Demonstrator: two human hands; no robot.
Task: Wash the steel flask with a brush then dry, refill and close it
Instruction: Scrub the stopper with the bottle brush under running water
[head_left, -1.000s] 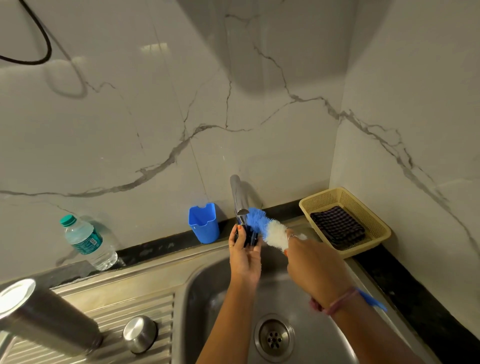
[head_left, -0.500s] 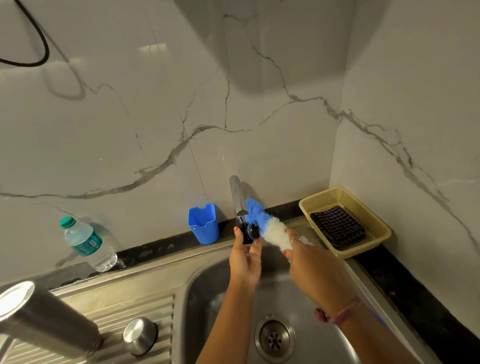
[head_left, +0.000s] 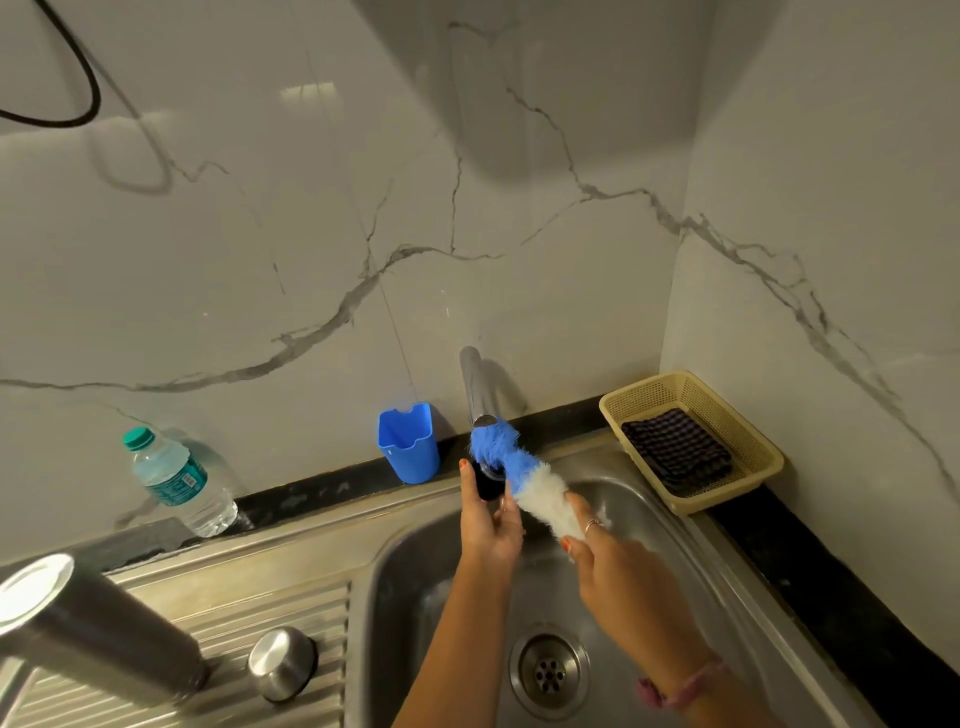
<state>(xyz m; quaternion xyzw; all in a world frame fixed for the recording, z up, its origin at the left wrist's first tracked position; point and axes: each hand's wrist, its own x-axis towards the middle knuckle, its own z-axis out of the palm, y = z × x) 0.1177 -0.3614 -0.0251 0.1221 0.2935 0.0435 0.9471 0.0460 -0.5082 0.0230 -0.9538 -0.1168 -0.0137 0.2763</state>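
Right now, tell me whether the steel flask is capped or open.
Open. The flask lies on the draining board with its mouth bare, and its steel cap sits apart beside it.

Dim, cool indoor light; a soft glare patch on the wall tile (head_left: 306, 96) far above the fingers, a broad shadow directly above them. Wide-angle bending curves the edges; the near steel flask (head_left: 93, 629), lower left of the fingers, is blurred

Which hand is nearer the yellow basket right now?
Right. The right hand grips the brush over the sink, on the side of the yellow basket. The left hand holds a small dark part under the tap, farther off.
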